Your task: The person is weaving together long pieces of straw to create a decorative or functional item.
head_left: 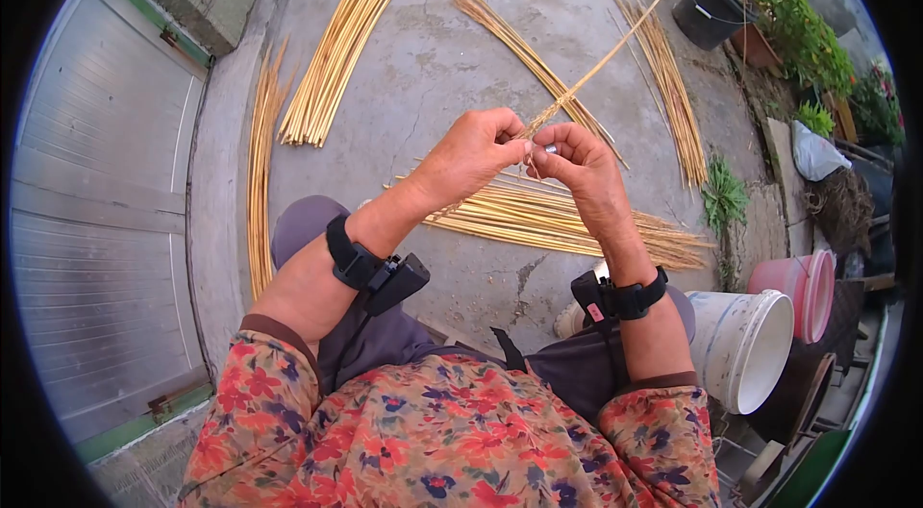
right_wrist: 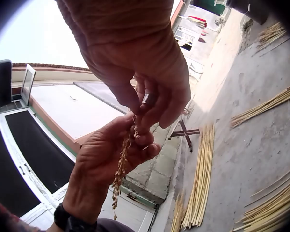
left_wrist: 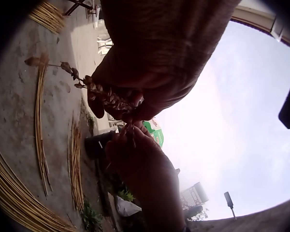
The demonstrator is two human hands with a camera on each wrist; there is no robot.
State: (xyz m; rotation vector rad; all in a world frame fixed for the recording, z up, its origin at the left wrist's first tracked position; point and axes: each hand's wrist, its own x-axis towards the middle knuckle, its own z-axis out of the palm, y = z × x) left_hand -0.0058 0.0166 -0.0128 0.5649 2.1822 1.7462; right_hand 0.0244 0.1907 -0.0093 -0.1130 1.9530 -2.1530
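Both hands meet in front of the chest on one dry stalk [head_left: 615, 51], whose thin length slants up and away to the right in the head view. My left hand [head_left: 473, 154] pinches it between thumb and fingers at its seed head [right_wrist: 122, 166], which dangles below the fingertips in the right wrist view. Right beside it, my right hand [head_left: 586, 167], with a metal ring on one finger, pinches the same strand with its fingertips. Between the two sets of fingertips the strand is partly hidden.
Bundles of straw-coloured stalks lie on the concrete: a thick one [head_left: 351, 42] far left, a thin one [head_left: 538, 66] ahead, another [head_left: 668, 90] at right and a wide one [head_left: 538, 215] under the hands. Buckets [head_left: 766, 354] stand at the right; a metal door [head_left: 106, 191] is at left.
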